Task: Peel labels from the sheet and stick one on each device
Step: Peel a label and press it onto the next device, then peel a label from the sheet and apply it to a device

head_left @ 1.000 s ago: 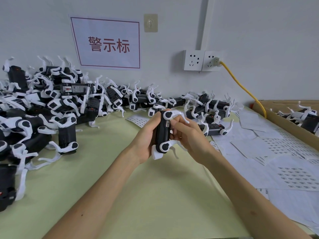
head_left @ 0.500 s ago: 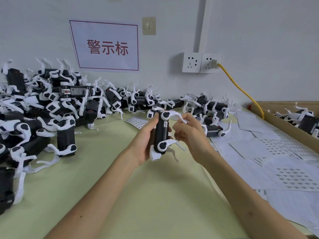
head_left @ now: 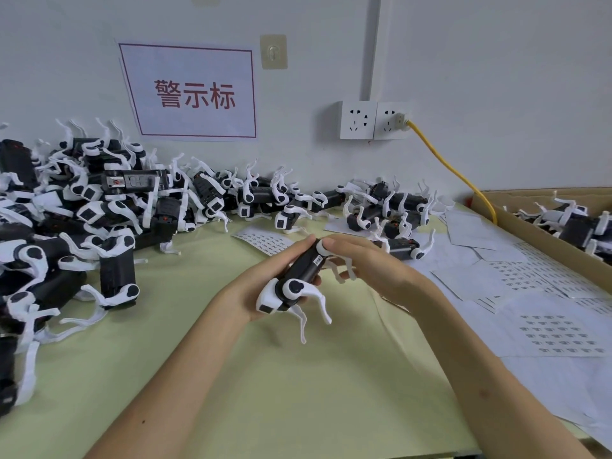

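The one camera is sitting on the person's head, facing forward and tilting down. It is looking from above and behind at the left hand (head_left: 255, 293) and right hand (head_left: 381, 273) at close range, centring on the device (head_left: 303, 268) between them. Its wide lens is also taking in the table (head_left: 265, 392) beneath the hands, the pile of devices (head_left: 82, 220) left of the left hand, the sheets (head_left: 546, 326) right of the right hand, and the wall (head_left: 496, 77) beyond both.
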